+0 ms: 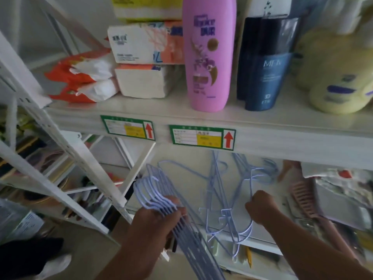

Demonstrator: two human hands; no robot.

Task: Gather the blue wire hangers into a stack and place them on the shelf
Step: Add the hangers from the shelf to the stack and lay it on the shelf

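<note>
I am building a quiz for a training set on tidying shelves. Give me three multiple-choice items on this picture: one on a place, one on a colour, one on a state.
1. Where do the loose blue wire hangers lie?
A. on the shelf under the green-bordered labels
B. beside the bottles on the upper shelf
C. on the floor

2. What colour is the tall plastic bottle on the upper shelf?
A. green
B. pink
C. red

3. What is the left hand doing?
A. hanging open
B. gripping a bundle of blue wire hangers
C. holding a bottle

Answers: 1 A, since they are spread out below the labelled shelf edge; 2 B, its body is pink with a purple print; 3 B, its fingers close round the gathered hangers, while the right hand pinches one loose hanger.
</note>
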